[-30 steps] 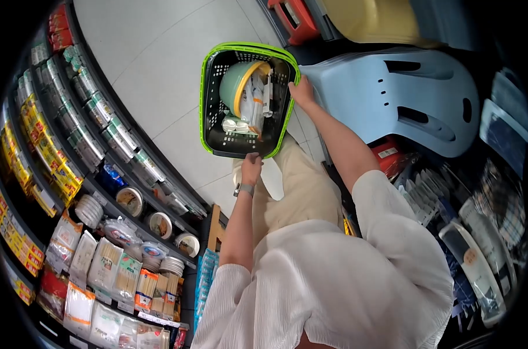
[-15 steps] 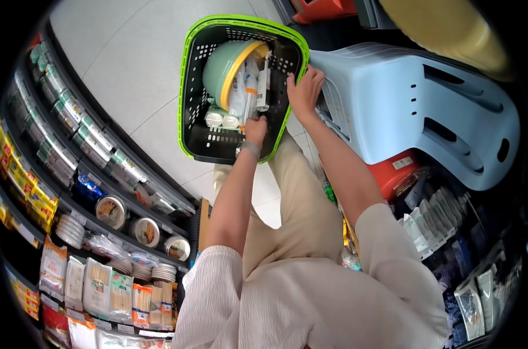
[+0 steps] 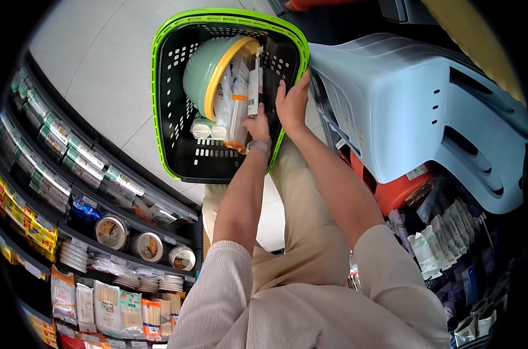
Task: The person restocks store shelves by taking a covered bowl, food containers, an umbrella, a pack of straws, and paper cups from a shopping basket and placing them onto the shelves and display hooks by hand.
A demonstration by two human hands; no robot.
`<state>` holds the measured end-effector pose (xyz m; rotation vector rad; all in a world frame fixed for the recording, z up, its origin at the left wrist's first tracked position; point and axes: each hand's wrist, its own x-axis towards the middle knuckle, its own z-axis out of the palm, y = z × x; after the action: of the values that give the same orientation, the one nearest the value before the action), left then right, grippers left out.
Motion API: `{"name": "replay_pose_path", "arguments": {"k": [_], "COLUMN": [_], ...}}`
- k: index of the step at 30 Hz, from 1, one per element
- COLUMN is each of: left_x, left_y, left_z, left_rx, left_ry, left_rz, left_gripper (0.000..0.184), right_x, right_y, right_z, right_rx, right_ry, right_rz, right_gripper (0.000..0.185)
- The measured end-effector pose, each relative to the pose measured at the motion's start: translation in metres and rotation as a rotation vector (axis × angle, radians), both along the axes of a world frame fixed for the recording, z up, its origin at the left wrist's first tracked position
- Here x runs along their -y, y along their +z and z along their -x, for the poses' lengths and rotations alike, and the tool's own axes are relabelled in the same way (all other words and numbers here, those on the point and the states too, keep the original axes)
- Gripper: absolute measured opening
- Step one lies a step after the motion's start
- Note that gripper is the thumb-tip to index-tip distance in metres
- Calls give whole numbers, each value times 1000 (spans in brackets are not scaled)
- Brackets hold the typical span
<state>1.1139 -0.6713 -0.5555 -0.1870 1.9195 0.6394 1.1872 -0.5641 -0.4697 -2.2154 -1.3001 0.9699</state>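
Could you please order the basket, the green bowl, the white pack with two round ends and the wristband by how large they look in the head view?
Largest to smallest, as they look:
1. basket
2. green bowl, partly covered
3. white pack, partly hidden
4. wristband

Place: a shop aisle
Shelves [image 3: 98, 252]: tiered, price tags [image 3: 79, 244] along front edges
Shelf stock: yellow packets [image 3: 40, 230], round packs [image 3: 148, 247], bagged sticks [image 3: 107, 305], many alike in rows
Basket [image 3: 155, 87]: shopping type, green rim, packaged goods inside
Opposite side: rows of matching pale packets [image 3: 438, 238]
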Motion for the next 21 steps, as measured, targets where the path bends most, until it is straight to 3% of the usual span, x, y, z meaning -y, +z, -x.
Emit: {"name": "replay_pose_path", "arguments": {"k": [4,6,8,9,10,12,14,16,18,20,21], "left_x": [-49,-50,-84,-111,-111,-103,-85,-55,-46,-33,-16], "left_y": [47,-4,1,29,20,-9,3,20,110,192,223], "left_z": [-1,0,3,7,10,20,30,42,64,92,106], "left_rx": [10,-124,-109,-60,-61,-186,-177,-47,54,333,344], "left_ry": [-92,-236,-362,-400,-400,-807,-893,-744,-701,-573,-568], "left_rz": [-49,-178,-24,11,6,105,58,-22,-131,-61,-92], "left_gripper": [74,69,63,58,58,58,59,55,52,48,41], "right_x": [-6,-7,-8,-6,-7,-5,-8,-10,1,22,32], "right_y": [3,3,1,0,-2,-1,6,20,29,54,77], "right_z": [2,3,4,4,3,1,1,-2,-11,-11,-8], "right_rx": [-8,-6,27,27,82,133,168,149,172,219,221], "right_ry": [-9,-17,-13,-14,24,63,106,95,208,235,222], "right_rz": [23,31,24,22,40,54,101,149,215,4,-53], "right_gripper": [73,73,73,73,74,75,76,73,67,53,48]}}
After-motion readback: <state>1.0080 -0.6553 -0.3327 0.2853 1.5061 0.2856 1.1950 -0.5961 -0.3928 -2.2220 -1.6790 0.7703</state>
